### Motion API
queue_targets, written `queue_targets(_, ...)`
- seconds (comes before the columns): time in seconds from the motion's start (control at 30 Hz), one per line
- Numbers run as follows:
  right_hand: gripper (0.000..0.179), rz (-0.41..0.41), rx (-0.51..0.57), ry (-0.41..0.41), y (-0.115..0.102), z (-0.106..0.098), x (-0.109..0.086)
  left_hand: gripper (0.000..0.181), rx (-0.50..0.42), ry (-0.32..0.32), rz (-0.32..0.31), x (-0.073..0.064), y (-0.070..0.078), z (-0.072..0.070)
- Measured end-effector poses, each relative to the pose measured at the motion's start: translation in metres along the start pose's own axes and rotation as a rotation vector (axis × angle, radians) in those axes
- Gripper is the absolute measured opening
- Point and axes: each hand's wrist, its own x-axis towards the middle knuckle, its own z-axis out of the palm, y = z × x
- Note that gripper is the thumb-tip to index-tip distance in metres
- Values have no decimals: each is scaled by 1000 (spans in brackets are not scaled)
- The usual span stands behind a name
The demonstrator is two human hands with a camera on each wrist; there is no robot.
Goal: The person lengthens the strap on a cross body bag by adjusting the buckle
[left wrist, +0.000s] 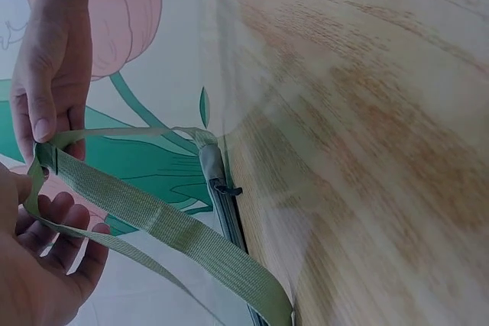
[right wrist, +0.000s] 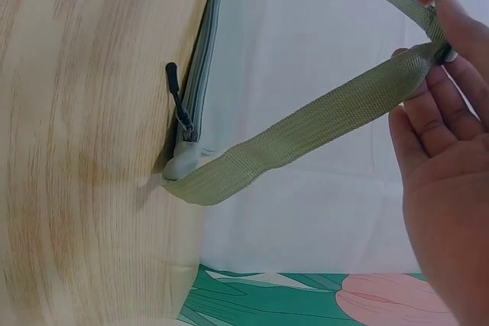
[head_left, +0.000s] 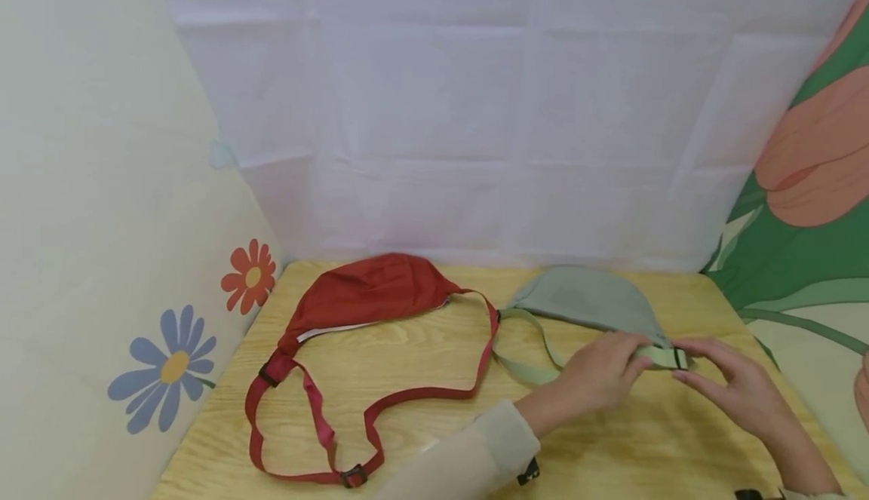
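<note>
- I see a white sheet (head_left: 421,108) hanging well beyond the grip, and a flowered wall (head_left: 815,161) to the grip's right.
- The table (head_left: 421,357) lies under the grip and runs out to its left.
- The red bag (head_left: 373,289) sits well to the left of the grip and farther off; its red strap (head_left: 421,393) loops across the table between bag and grip, with a black buckle (head_left: 354,475) at the near end.
- The green bag (head_left: 584,296) lies flat on the table just beyond the grip and slightly left.
- My left hand (head_left: 604,372), at the left of the grip, pinches the green strap (left wrist: 160,219) between thumb and fingers.
- My right hand (head_left: 740,394), facing it from the right, pinches thumb against fingers at the slider (head_left: 680,358), so both grips are narrow.
- The green strap stretches from the bag's end to the grip, and a further loop trails left.
- The slider, black, sits between the two hands.
- A black zip pull (right wrist: 174,85) shows at the green bag's end, apart from the fingers.
</note>
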Motion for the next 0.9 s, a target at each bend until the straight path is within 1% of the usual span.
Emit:
queue_targets(0.13,50,-17,2,21,1,2,1,41,-42,13,26,1,-2,0)
queue_targets(0.23,50,-26,19,34,2,4,2,42,-92,6,26,0,-3,1)
queue_targets(0.3,50,-20,30,39,3,6,2,41,-127,3,22,0,-3,2)
queue_targets(0.43,46,19,35,37,4,7,1,38,-173,6,17,1,-2,3)
queue_targets(0.6,42,47,30,25,5,7,0,36,-191,22,21,1,-1,5)
queue_targets(0.77,39,70,4,24,5,7,0,39,-195,35,21,0,-1,6)
queue_targets(0.9,36,93,-8,29,4,7,1,42,-183,34,29,1,0,7)
